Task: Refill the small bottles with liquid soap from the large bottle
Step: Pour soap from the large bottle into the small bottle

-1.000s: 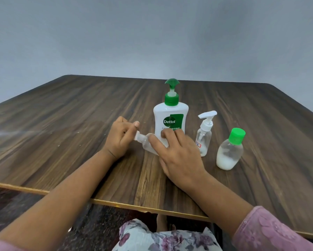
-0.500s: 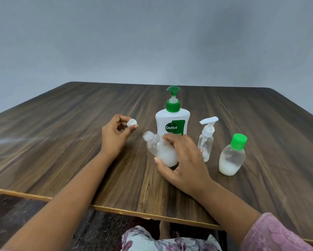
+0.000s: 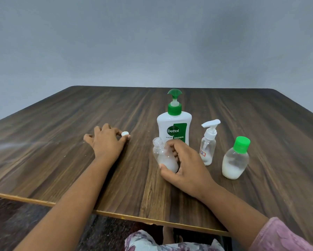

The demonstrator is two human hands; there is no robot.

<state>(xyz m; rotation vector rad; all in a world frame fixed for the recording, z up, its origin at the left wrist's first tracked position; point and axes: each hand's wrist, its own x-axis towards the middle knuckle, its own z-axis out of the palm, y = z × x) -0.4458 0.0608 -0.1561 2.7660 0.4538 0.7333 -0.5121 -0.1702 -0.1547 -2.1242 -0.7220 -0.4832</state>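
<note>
Right hand point(image 3: 186, 165) grips small clear bottle point(image 3: 163, 157), fingers point(image 3: 173, 148) curled round its body, thumb at the base; bottle uncapped, neck tilted up-left, white liquid soap low inside, base at the tabletop point(image 3: 61, 160); left hand point(image 3: 106, 142) lies well apart to the left, palm down, pinching the small white cap point(image 3: 125, 133) at the fingertips, other fingers spread loose; large pump bottle point(image 3: 173, 127) upright just behind right hand, green pump, reads "Dettol" and "ORIGINAL"; small pump bottle point(image 3: 208, 147) beside it, white head, label with red writing, unreadable; green-capped bottle point(image 3: 235, 160) further right, partly full of white soap; tabletop dark wood grain, pale edge strip; plain grey wall point(image 3: 152, 42) behind; pink sleeve point(image 3: 279, 236) on right arm.
</note>
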